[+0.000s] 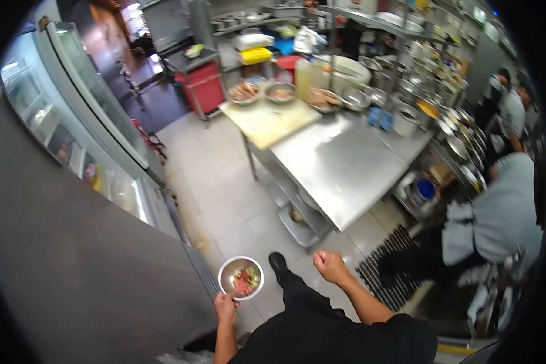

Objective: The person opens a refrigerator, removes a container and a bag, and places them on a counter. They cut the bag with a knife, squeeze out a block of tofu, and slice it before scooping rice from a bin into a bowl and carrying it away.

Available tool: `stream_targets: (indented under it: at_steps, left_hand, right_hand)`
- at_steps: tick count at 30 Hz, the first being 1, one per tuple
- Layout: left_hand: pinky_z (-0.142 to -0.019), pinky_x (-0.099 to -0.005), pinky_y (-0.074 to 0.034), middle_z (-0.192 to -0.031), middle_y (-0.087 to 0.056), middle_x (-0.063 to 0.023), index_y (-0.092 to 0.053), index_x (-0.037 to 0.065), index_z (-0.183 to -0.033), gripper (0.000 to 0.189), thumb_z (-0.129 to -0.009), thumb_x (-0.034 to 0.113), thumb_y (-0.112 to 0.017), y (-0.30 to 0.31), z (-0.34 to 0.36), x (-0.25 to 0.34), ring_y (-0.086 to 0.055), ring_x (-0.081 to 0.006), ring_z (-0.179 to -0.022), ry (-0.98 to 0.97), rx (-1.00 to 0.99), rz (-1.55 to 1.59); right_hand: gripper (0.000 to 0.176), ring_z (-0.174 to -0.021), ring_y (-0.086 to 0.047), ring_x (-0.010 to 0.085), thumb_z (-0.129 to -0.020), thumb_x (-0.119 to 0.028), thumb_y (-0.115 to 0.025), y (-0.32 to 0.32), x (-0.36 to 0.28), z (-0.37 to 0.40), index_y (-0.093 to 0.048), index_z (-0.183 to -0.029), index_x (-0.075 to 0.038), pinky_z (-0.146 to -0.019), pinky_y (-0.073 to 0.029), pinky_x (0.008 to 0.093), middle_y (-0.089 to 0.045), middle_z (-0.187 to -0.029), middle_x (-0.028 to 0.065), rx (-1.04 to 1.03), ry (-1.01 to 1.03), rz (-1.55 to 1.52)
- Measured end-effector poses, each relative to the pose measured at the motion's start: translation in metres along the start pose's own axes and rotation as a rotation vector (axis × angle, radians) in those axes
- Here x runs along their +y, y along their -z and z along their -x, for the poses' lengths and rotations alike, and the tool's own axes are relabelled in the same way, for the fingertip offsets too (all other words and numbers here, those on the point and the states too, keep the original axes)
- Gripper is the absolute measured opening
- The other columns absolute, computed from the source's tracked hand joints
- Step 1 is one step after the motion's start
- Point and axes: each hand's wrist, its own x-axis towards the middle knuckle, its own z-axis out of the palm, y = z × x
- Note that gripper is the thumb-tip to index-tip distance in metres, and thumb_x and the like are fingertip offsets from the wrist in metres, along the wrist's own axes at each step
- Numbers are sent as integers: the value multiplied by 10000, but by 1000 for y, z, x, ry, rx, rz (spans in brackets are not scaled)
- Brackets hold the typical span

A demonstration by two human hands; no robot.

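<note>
Left hand (pixel 226 308): fingers clasped on the near rim of the bowl, one edge only.
Right hand (pixel 330 267): curled into a loose fist, touching nothing; no object shows, though the blur could hide something small.
Bowl (pixel 228 276): just beyond the left hand, well to the left of the right, with chopped red and green food (pixel 246 281) inside.
Steel table (pixel 340 164): beyond the right hand, its near corner apart from it.
Co-worker (pixel 503 206): right of the right hand, past a slatted mat (pixel 394 258).
Steady bowl: a one-edge grip may tip, so keep the rim level; the right palm beneath would help.
</note>
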Motion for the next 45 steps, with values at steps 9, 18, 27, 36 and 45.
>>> stream_targets:
  at_steps: [9, 18, 27, 36, 45]
  left_hand:
    - [-364, -241, -370, -585, -518, -56, -488, 15, -770, 26, -784, -8, -489, -8, -175, 124, -467, -120, -399, -53, 188, -8]
    - [-345, -235, -357, -595, -538, -68, -521, 1, -782, 13, -780, 13, -524, -17, -399, 232, -462, -119, -387, -149, 235, 142]
    - [-354, -246, -371, -610, -539, -67, -531, -6, -792, 27, -769, 5, -524, -72, -680, 414, -462, -115, -405, -109, -99, -98]
    - [-371, -231, -375, -649, -561, -78, -529, -13, -823, 44, -812, 30, -526, -207, -897, 584, -465, -111, -421, -174, -374, -189]
    - [-368, -228, -364, -614, -513, -33, -468, 57, -749, 104, -820, 44, -544, -352, -1041, 655, -440, -94, -431, -96, -516, -275]
  right_hand:
    - [165, -596, -536, 261, -726, -130, -604, -105, -89, -292, -478, -736, -24, -541, -412, 361, -546, -671, 136, -159, 400, -40]
    - [125, -577, -563, 175, -860, -46, -458, -206, -192, -524, -508, -960, 10, -543, -470, 307, -557, -729, 77, -643, 190, -316]
    - [147, -617, -555, 120, -879, -135, -497, -274, -256, -732, -558, -917, -7, -550, -454, 261, -529, -649, 47, 7, 242, -259]
    - [124, -699, -568, 145, -851, -121, -538, -292, -251, -945, -584, -929, -36, -609, -484, 265, -551, -813, 48, 208, -118, -575]
    - [360, -763, -599, 155, -914, -325, -461, -249, -222, -1165, -588, -991, 4, -613, -502, 281, -621, -870, 80, -79, -331, -678]
